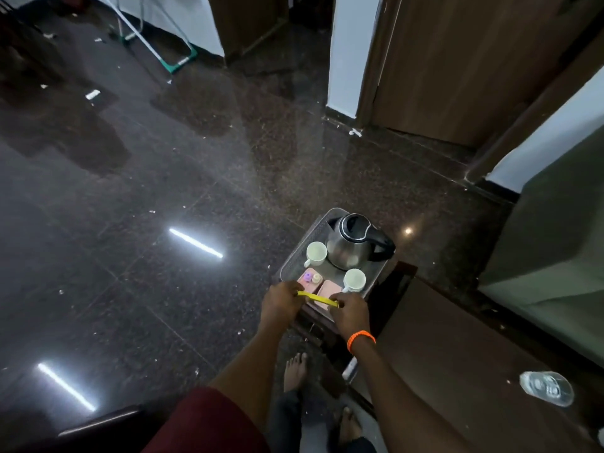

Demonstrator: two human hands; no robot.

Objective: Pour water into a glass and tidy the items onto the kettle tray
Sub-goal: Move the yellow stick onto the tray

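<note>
A grey kettle tray [312, 231] sits on a small dark stand. On it stand a steel kettle [354, 240] with a black handle, two white cups [316, 252] [354, 279], a pink box [328, 288] and small sachets or bottles [311, 277]. Over the tray's near edge my left hand [281, 300] and my right hand [350, 311] each pinch one end of a thin yellow packet [317, 298], held level between them. A clear glass [547, 391] lies on the brown table at the lower right, far from both hands.
A dark polished floor with scattered bits of litter spreads to the left. A brown wooden table [451, 354] lies to the right, with a grey-green seat [555, 250] behind it. Wooden doors [457, 60] stand at the back right. My bare feet [295, 371] show below the stand.
</note>
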